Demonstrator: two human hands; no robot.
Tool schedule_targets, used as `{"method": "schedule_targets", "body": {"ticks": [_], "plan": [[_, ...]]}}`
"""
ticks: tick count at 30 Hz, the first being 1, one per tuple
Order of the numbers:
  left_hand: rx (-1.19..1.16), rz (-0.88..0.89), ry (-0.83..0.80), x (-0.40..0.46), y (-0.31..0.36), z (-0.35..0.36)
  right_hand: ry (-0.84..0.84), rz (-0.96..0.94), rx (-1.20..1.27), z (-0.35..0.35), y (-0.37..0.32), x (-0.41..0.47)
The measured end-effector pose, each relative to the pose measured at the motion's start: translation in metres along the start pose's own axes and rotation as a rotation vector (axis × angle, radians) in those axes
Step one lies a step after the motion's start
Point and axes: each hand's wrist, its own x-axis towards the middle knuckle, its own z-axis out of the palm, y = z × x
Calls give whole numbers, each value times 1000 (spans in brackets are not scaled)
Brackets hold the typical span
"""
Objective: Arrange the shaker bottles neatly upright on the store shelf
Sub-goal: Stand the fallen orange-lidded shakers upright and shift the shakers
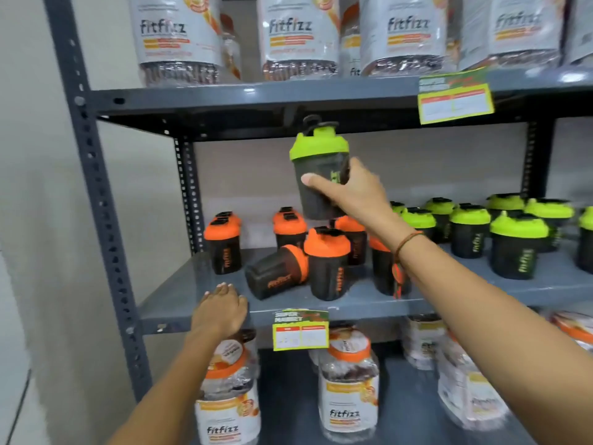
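Observation:
My right hand grips a green-lidded shaker bottle, held upright in the air above the middle shelf. Below it stand several orange-lidded shaker bottles, and one orange-lidded bottle lies on its side at the front. Several green-lidded shaker bottles stand upright on the shelf's right part. My left hand rests flat on the shelf's front edge at the left, holding nothing.
Large Fitfizz jars fill the top shelf, and more jars stand on the shelf below. Price tags hang from the shelf edges. A grey upright post and a wall bound the left side.

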Motion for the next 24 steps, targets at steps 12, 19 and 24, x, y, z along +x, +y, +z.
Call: {"method": "schedule_targets", "body": {"ticks": [12, 19, 24], "plan": [[107, 108, -4, 7, -9, 6, 331, 276, 230, -116, 176, -10], [230, 143, 7, 1, -9, 5, 55, 411, 179, -106, 251, -36], [182, 147, 43, 1, -9, 5, -28, 364, 157, -100, 253, -40]]}}
